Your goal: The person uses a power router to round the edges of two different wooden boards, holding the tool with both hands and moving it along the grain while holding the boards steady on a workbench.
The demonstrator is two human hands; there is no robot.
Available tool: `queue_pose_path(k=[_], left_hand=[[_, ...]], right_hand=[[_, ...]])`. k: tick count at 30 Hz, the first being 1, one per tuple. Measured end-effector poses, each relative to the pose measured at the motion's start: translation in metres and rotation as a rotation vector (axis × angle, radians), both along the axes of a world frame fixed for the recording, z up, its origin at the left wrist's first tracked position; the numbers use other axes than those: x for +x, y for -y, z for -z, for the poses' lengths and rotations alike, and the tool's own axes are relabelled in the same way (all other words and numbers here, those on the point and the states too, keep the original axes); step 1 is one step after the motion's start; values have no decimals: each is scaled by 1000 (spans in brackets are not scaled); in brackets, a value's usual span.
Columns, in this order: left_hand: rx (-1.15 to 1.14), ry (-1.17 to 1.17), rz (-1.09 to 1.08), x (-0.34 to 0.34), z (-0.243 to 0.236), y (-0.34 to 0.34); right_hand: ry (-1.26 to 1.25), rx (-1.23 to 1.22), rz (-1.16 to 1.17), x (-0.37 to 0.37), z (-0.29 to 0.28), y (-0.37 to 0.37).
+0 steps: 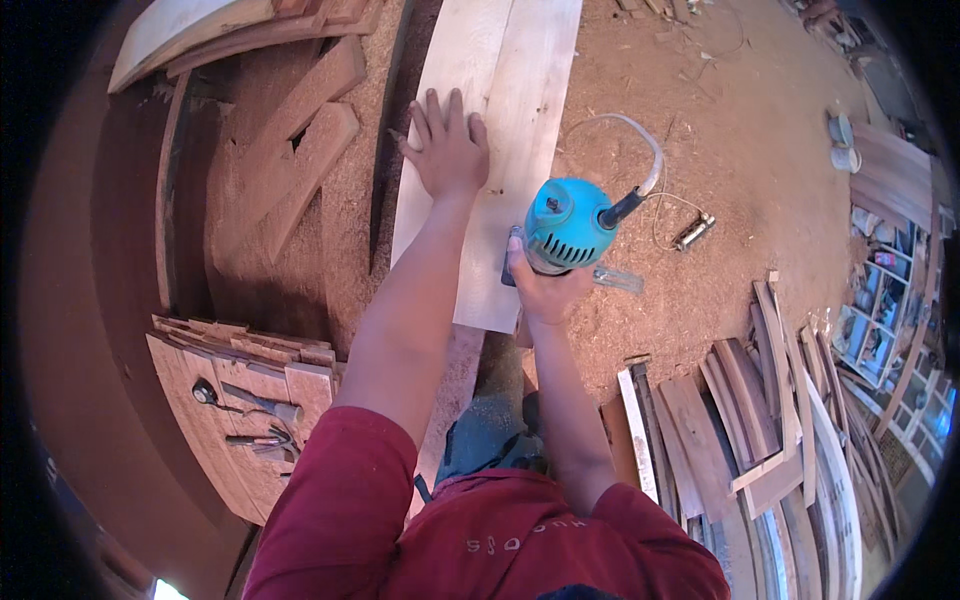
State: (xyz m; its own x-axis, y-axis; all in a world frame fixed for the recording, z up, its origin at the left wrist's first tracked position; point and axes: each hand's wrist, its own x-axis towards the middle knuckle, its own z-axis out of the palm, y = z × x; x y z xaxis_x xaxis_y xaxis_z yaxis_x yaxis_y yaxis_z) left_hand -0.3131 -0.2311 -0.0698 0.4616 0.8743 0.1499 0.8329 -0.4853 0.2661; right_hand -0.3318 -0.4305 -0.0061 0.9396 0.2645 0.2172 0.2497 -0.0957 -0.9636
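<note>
Left hand (447,152) splays on a pale, grained board (520,135); right hand (551,292) grips a rounded teal power tool (570,222).

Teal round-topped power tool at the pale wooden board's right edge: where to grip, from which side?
I'd hold the teal round-topped power tool by its lower body, just under the wide housing, from the person's near side, as the bare right hand does. The white, black-sleeved cord leaves the housing's right, so that side looks worse.
</note>
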Motion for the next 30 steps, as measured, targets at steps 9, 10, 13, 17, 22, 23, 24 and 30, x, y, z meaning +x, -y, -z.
queue_pose_path(k=[9, 10, 13, 17, 22, 23, 24, 30], left_hand=[[3, 40, -25, 2, 3, -1], [8, 29, -22, 2, 3, -2], [27, 4, -17, 1, 5, -3], [78, -2, -11, 2, 9, -3], [129, 11, 8, -2, 9, -2], [137, 10, 10, -1, 8, -2], [144, 10, 12, 0, 7, -2], [99, -17, 6, 6, 5, -1]], right_hand=[[-85, 2, -62, -14, 8, 4], [-13, -5, -62, -13, 5, 1], [62, -10, -44, -20, 13, -1], [72, -163, -133, -24, 63, 32], [89, -21, -159, -5, 88, 26], [110, -10, -161, 2, 92, 21], [89, 28, -156, 7, 95, 15], [130, 81, -125, 52, 104, -18]])
